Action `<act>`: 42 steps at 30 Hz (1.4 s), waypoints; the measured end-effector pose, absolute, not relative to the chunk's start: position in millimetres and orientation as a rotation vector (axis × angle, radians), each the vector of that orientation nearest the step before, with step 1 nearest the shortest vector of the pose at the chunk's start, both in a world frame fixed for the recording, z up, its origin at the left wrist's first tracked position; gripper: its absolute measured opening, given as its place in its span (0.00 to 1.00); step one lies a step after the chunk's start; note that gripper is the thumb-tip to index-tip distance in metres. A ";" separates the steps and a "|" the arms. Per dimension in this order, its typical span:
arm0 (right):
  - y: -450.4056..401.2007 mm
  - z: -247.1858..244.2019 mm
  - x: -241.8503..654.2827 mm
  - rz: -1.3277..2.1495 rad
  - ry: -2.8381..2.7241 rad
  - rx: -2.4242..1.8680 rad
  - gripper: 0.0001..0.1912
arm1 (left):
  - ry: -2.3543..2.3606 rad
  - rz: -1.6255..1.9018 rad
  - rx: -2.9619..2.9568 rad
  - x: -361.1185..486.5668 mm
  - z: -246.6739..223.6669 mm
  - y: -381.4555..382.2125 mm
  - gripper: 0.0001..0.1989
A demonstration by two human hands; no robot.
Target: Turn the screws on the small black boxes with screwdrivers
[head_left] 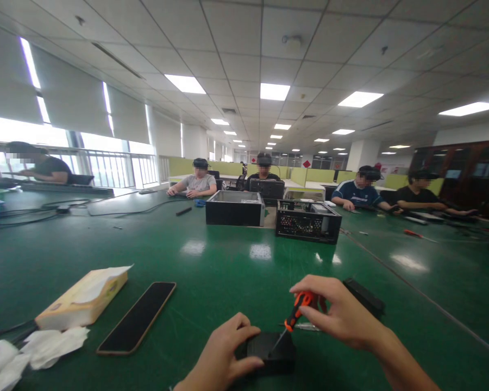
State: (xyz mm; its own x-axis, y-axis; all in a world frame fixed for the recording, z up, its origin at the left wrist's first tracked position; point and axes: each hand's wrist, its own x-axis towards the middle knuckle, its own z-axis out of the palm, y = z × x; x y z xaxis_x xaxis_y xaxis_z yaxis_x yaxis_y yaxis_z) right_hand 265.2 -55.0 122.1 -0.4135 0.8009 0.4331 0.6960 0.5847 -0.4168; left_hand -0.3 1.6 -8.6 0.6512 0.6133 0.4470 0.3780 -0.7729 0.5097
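Note:
My right hand [330, 307] grips an orange and black screwdriver [296, 312] by its handle, tilted with its shaft pointing down and to the left. The tip meets the top of a small black box-shaped device [283, 355] on the green table. Around the left side of that device my left hand [230, 350] is closed, thumb in front and fingers behind. A thin metallic tool [307, 327] lies just behind the device, partly hidden by the right hand. Beyond my right wrist rests a dark, flat rectangular piece [363, 297].
Left of my hands lie a phone [138, 317], a tissue pack [85, 296] and crumpled tissues [52, 345]. Two black computer cases [234, 212] [307, 225] stand mid-table. Another screwdriver [419, 235] lies at the right. Several people sit around the green table [167, 250]. Cables [44, 209] run across its left side.

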 end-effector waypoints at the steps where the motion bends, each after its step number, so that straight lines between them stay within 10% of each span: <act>1: -55.0 121.7 265.6 0.208 -2.204 -1.216 0.11 | 0.785 0.877 2.507 -0.3 -9.0 1.9 0.32; 20: -38.0 110.2 278.2 0.186 -2.082 -1.183 0.14 | 0.792 0.877 2.536 -0.4 -9.5 2.0 0.29; 28: 17.6 12.7 349.2 0.251 -1.572 -1.468 0.29 | 0.806 0.904 2.564 -0.4 -13.1 4.3 0.24; 42: -1.4 -38.3 361.4 0.204 -1.710 -1.560 0.20 | 0.838 0.903 2.509 2.3 -9.4 -0.1 0.18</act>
State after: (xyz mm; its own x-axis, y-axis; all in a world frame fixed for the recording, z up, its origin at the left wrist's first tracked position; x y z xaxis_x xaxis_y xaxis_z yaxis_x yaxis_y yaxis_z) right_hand 361.4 -1.4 -38.3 0.0747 0.8961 0.4375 0.7677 0.2283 -0.5988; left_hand 2.3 -0.1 -9.4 0.6231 0.6320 0.4608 0.4123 -0.7660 0.4932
